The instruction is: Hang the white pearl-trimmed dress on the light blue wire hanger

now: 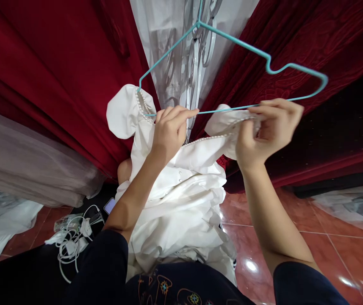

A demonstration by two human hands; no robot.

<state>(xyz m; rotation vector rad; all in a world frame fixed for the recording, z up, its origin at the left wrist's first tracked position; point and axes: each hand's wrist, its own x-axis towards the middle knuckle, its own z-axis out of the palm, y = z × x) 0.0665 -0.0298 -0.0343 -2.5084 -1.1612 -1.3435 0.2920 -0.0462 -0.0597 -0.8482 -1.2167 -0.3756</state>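
Observation:
A white dress [181,203] with puffed sleeves and pearl-beaded edging lies across my lap. Its left sleeve [122,112] is hooked over one end of a light blue hanger [168,51]. My left hand [170,132] is closed around the hanger's lower bar, close to that sleeve. At the other side, my right hand [270,129] is closed on the pearl-trimmed edge of the dress's other sleeve [221,118], just under the bar. The hanger's right end stands out bare above my right hand. My right fingertips are partly hidden and slightly blurred.
Red curtain-like fabrics [73,55] hang on both sides, with white and silvery cloth [168,46] between them. At my left, a tangle of white cables [71,243] and a phone [109,206] lie on a black surface. Reddish tiles [248,228] cover the floor.

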